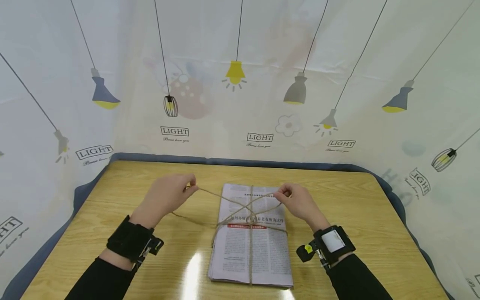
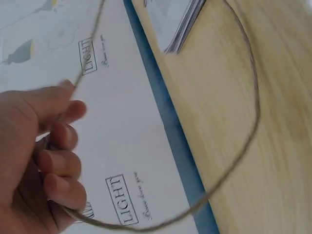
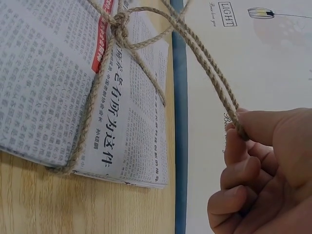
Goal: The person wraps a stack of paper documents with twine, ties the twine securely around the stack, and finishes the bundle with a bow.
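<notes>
A stack of newspapers (image 1: 234, 250) lies on the table, wrapped crosswise with brown twine (image 1: 251, 258). The twine meets in a knot (image 3: 119, 27) on top of the stack. My left hand (image 1: 170, 193), raised left of the stack, pinches one strand; a slack length of twine (image 2: 256, 107) loops from its curled fingers in the left wrist view. My right hand (image 1: 298, 202) is above the stack's upper right edge, pinching a doubled loop of twine (image 3: 209, 68) between thumb and forefinger. The two strands cross above the knot.
The wooden table (image 1: 131, 183) has a dark blue border (image 1: 262, 163) behind it. A pale curtain (image 1: 210, 137) printed with lamps surrounds the table at the back and sides. Each wrist wears a black strap (image 1: 131, 237) with a small camera.
</notes>
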Demonstrator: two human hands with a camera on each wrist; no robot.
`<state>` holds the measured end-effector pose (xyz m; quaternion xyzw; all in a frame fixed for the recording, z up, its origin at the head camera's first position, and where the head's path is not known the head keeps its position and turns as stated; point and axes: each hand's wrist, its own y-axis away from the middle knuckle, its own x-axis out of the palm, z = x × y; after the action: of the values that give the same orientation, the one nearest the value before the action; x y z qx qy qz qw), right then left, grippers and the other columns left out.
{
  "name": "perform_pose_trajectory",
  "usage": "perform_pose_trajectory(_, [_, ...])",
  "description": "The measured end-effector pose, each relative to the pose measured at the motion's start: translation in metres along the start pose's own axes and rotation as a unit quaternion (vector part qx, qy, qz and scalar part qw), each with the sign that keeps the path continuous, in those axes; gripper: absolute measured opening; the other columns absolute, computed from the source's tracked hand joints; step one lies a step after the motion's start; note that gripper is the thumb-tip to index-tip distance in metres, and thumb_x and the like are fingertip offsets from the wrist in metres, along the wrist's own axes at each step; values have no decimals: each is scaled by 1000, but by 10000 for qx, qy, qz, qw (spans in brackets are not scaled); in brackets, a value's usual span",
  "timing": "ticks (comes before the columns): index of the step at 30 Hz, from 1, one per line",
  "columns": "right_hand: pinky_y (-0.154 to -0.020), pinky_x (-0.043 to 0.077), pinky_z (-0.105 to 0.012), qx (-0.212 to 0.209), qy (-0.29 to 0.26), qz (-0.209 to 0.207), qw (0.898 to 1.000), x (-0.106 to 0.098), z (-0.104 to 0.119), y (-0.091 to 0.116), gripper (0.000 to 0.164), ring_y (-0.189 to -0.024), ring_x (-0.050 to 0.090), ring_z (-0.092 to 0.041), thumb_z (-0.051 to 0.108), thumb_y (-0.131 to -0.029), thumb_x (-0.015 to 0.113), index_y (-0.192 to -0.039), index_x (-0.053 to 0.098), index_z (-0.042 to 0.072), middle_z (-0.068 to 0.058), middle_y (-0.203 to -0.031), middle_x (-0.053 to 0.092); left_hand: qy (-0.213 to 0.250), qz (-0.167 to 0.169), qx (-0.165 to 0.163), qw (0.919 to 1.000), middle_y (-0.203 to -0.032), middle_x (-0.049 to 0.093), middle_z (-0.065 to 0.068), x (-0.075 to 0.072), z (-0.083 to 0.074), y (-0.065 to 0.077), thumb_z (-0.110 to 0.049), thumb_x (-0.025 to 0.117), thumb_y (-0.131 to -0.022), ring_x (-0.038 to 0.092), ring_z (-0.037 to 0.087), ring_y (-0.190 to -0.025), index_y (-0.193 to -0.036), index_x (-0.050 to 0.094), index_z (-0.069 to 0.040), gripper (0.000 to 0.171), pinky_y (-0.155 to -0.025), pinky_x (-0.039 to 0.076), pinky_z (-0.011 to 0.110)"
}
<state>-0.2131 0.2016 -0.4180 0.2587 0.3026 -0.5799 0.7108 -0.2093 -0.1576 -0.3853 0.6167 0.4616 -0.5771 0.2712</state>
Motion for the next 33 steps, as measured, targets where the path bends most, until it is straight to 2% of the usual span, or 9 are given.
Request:
perform_pose_trajectory(5, [-57, 39, -32, -12, 4, -83, 10000, 1, 0, -1, 20, -67, 48, -19, 28, -96, 58, -93, 63, 9, -6, -85, 60, -125, 442, -323, 9984, -75, 61, -1, -16, 2, 13, -20, 64, -92, 47, 9, -57, -94, 65, -11, 9, -52, 41, 28])
perform_pose_trajectory(8, [-57, 39, -32, -9, -12, -103, 9999, 1, 1, -1, 20, -66, 48, -19, 28, -96, 57, -93, 63, 10, -6, -85, 61, 264, 928, -386, 9946, -72, 59, 0, -24, -5, 20, -19, 61, -93, 47, 11, -55, -92, 65, -11, 9, -51, 41, 30])
perform_pose_trajectory(10, [-57, 39, -32, 16, -35, -131, 9999, 1, 2, -2, 20, -66, 48, -19, 29, -96, 57, -92, 63, 10, -6, -84, 61, 726, 1365, -420, 9871, -68, 57, -1, -25, -14, 23, -20, 59, -94, 47, 12, -51, -91, 65, -13, 9, -50, 40, 30])
perform_pose_trajectory(14, [-58, 39, -33, 48, -57, -195, 9998, 2, 4, -3, 21, -66, 49, -20, 31, -96, 57, -90, 62, 11, -5, -82, 61, 1644, 2169, -396, 9614, -59, 55, -1, -13, -36, 28, -21, 56, -96, 49, 15, -45, -89, 63, -16, 11, -47, 41, 30])
perform_pose_trajectory(18, [-58, 40, -33, 27, -83, -237, 9997, 3, 6, -4, 22, -66, 50, -19, 32, -96, 57, -90, 63, 11, -4, -79, 61, 1895, 2656, -18, 9453, -58, 57, -4, 11, -57, 30, -21, 57, -95, 52, 13, -47, -80, 60, -18, 15, -48, 43, 29])
perform_pose_trajectory(21, [-57, 39, -32, 17, -148, -236, 9996, 4, 9, -3, 22, -63, 49, -19, 32, -96, 57, -89, 62, 11, -4, -75, 59, 1740, 2598, 463, 9487, -59, 52, -9, 33, -73, 29, -20, 58, -92, 48, 7, -51, -71, 55, -20, 21, -50, 39, 25])
perform_pose_trajectory(24, [-55, 38, -32, -4, -262, -182, 9995, 4, 12, -3, 23, -61, 48, -20, 32, -96, 57, -89, 61, 11, -4, -72, 57, 1547, 2268, 894, 9574, -59, 44, -10, 51, -89, 26, -21, 57, -91, 41, 5, -53, -66, 50, -21, 26, -53, 34, 23])
perform_pose_trajectory(28, [-56, 38, -33, -79, -430, -83, 9990, 5, 18, -3, 24, -61, 50, -22, 33, -97, 55, -90, 61, 10, -5, -72, 59, 1605, 1859, 1085, 9633, -56, 42, -12, 69, -108, 22, -24, 56, -93, 40, 4, -51, -67, 52, -23, 26, -51, 32, 21])
perform_pose_trajectory(33, [-59, 39, -33, -103, -559, 43, 9984, 6, 23, -2, 26, -65, 53, -22, 35, -97, 54, -92, 60, 11, -10, -76, 62, 1824, 1469, 997, 9671, -60, 48, -14, 81, -126, 15, -25, 56, -95, 44, 2, -51, -77, 58, -25, 18, -51, 36, 21])
